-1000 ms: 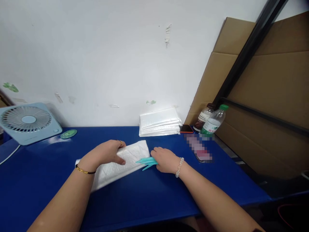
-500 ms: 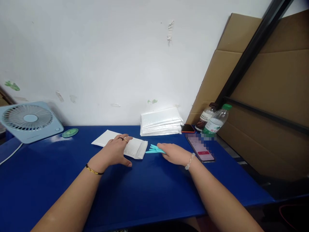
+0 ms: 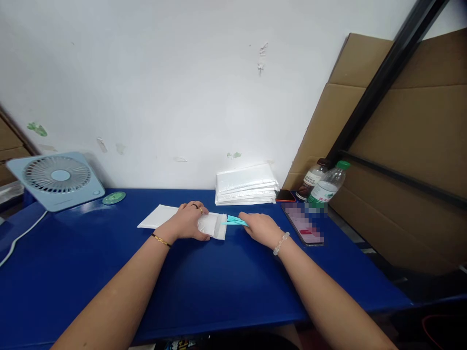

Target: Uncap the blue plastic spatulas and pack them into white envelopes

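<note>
A white padded mailer (image 3: 155, 217) lies on the blue table, its end with the flap (image 3: 219, 228) toward the right. My left hand (image 3: 188, 221) spans the mailer from above, thumb on the near edge and fingers over the far side, gripping it. Several thin turquoise sticks (image 3: 233, 220) are bunched in my right hand (image 3: 262, 229), which is closed around one end of them. Their free ends point left and reach the right-hand opening of the mailer; how far they go in I cannot tell.
A stack of white mailers (image 3: 246, 184) stands against the wall. To its right are a phone with an orange edge (image 3: 285, 196), another phone (image 3: 302, 223) and two bottles (image 3: 326, 187). A blue fan (image 3: 58, 177) and a green disc (image 3: 114, 198) are on the left.
My left hand has moved right and its thumb has closed onto the mailer's near edge. The turquoise sticks have come up to the mailer's right end. The view has shifted slightly.
</note>
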`<state>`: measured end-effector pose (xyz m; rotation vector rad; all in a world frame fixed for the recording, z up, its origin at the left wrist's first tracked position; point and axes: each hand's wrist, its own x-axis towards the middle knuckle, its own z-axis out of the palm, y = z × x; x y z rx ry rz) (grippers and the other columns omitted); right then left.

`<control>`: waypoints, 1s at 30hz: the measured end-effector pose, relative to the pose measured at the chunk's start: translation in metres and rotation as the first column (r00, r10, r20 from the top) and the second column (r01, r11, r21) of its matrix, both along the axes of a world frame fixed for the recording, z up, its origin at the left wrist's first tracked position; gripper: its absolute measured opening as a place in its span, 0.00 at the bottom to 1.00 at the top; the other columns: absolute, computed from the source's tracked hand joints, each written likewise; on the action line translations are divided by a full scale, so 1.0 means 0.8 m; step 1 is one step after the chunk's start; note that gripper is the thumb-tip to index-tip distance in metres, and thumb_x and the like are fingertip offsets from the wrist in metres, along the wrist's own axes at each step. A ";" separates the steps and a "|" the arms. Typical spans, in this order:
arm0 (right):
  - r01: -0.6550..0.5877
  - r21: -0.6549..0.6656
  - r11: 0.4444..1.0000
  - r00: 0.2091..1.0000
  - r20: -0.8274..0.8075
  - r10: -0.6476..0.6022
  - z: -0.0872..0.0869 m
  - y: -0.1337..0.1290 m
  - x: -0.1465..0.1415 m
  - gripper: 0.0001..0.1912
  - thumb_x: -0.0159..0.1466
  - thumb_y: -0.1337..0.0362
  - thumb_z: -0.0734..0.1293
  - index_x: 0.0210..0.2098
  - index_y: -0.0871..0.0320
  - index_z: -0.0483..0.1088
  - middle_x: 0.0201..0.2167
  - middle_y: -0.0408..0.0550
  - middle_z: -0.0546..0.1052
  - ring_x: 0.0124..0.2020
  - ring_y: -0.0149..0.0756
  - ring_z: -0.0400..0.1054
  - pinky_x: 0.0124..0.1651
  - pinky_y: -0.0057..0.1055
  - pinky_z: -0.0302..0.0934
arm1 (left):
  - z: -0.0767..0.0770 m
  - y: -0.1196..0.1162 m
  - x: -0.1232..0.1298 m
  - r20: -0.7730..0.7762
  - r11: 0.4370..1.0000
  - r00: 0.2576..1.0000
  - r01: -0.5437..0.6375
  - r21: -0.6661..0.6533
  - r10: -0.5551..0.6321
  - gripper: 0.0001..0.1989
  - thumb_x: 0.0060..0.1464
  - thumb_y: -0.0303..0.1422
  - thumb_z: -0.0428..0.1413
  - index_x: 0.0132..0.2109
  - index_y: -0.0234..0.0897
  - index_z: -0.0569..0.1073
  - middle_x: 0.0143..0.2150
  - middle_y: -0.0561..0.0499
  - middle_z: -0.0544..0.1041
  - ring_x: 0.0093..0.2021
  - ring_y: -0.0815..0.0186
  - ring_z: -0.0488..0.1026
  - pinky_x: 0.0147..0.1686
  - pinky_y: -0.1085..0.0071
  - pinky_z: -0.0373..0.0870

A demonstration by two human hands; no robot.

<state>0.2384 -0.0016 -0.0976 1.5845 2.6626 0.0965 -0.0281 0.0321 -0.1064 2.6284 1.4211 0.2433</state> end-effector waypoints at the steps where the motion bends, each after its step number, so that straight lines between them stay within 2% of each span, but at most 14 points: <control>1: 0.005 0.009 1.000 1.000 0.021 -0.006 -0.001 0.001 -0.002 0.08 0.65 0.66 0.58 0.44 0.54 0.62 0.36 0.48 0.76 0.34 0.41 0.72 0.30 0.28 0.54 | 0.000 -0.002 0.003 0.015 1.000 1.000 -0.003 0.007 0.003 0.37 0.32 0.54 0.60 0.49 0.39 0.70 0.50 0.43 0.70 0.55 0.47 0.64 0.53 0.57 0.56; 6: 0.026 0.041 0.999 0.993 0.114 -0.031 -0.006 0.004 -0.018 0.13 0.65 0.71 0.56 0.47 0.54 0.63 0.36 0.50 0.76 0.34 0.41 0.73 0.33 0.30 0.58 | 0.003 -0.009 0.013 0.057 1.000 0.998 -0.026 -0.004 0.026 0.29 0.36 0.48 0.59 0.46 0.40 0.68 0.42 0.47 0.74 0.43 0.53 0.72 0.48 0.60 0.61; 8: 0.027 0.047 0.999 0.990 0.138 -0.033 -0.007 0.004 -0.025 0.13 0.65 0.71 0.55 0.46 0.55 0.64 0.36 0.52 0.76 0.35 0.41 0.73 0.34 0.31 0.60 | 0.005 -0.011 0.014 0.063 1.000 0.998 -0.019 -0.011 0.020 0.30 0.36 0.47 0.59 0.48 0.40 0.67 0.41 0.47 0.74 0.44 0.53 0.72 0.48 0.60 0.61; 13: -0.027 0.044 0.999 0.984 0.180 0.019 0.000 0.006 -0.044 0.12 0.65 0.71 0.56 0.47 0.57 0.64 0.36 0.54 0.77 0.35 0.42 0.74 0.33 0.33 0.61 | 0.001 -0.012 0.013 0.049 0.999 0.998 0.028 -0.031 -0.027 0.48 0.33 0.48 0.62 0.62 0.42 0.56 0.54 0.41 0.69 0.55 0.46 0.64 0.49 0.57 0.62; 15: -0.078 0.048 0.996 0.981 0.180 0.068 0.006 0.007 -0.053 0.12 0.66 0.71 0.56 0.47 0.57 0.65 0.37 0.54 0.77 0.35 0.43 0.74 0.33 0.33 0.61 | -0.001 -0.011 0.012 0.051 0.999 0.998 0.044 -0.021 -0.043 0.47 0.33 0.46 0.62 0.62 0.41 0.57 0.51 0.42 0.71 0.53 0.47 0.66 0.48 0.57 0.63; 18: -0.120 0.043 0.992 0.976 0.187 0.110 0.017 0.009 -0.065 0.12 0.66 0.70 0.56 0.47 0.57 0.65 0.37 0.54 0.77 0.36 0.42 0.74 0.34 0.33 0.62 | 0.000 -0.010 0.012 0.106 0.998 0.992 0.064 0.002 -0.064 0.40 0.34 0.42 0.61 0.57 0.40 0.62 0.47 0.44 0.73 0.48 0.49 0.69 0.47 0.59 0.64; 21: -0.128 0.040 0.991 0.971 0.210 0.117 0.037 0.012 -0.077 0.12 0.67 0.69 0.56 0.47 0.58 0.65 0.36 0.55 0.77 0.37 0.43 0.74 0.35 0.33 0.63 | 0.007 -0.012 0.013 0.239 0.997 0.970 0.057 -0.046 -0.044 0.35 0.37 0.38 0.59 0.56 0.40 0.62 0.46 0.47 0.72 0.43 0.54 0.72 0.42 0.63 0.67; 23: -0.149 0.058 0.987 0.964 0.229 0.132 0.056 0.013 -0.087 0.13 0.67 0.69 0.56 0.49 0.60 0.65 0.35 0.56 0.78 0.38 0.44 0.74 0.35 0.34 0.63 | 0.013 -0.016 0.016 0.378 0.993 0.926 0.069 -0.096 -0.028 0.34 0.39 0.36 0.58 0.57 0.40 0.60 0.45 0.48 0.72 0.41 0.58 0.73 0.40 0.65 0.69; 27: -0.216 0.087 0.972 0.951 0.242 0.190 0.106 0.010 -0.113 0.14 0.66 0.71 0.56 0.50 0.62 0.64 0.36 0.57 0.78 0.39 0.43 0.74 0.38 0.33 0.63 | 0.022 -0.023 0.025 0.660 0.986 0.748 0.152 -0.065 -0.072 0.32 0.42 0.32 0.57 0.56 0.37 0.59 0.52 0.46 0.70 0.49 0.58 0.70 0.49 0.64 0.67; 30: -0.223 0.039 0.974 0.949 0.239 0.207 0.144 0.002 -0.136 0.13 0.65 0.71 0.59 0.49 0.62 0.65 0.37 0.56 0.77 0.41 0.43 0.73 0.39 0.33 0.63 | 0.026 -0.026 0.028 0.757 0.991 0.652 0.125 -0.044 -0.048 0.30 0.42 0.32 0.58 0.54 0.36 0.59 0.54 0.43 0.69 0.54 0.56 0.67 0.54 0.60 0.64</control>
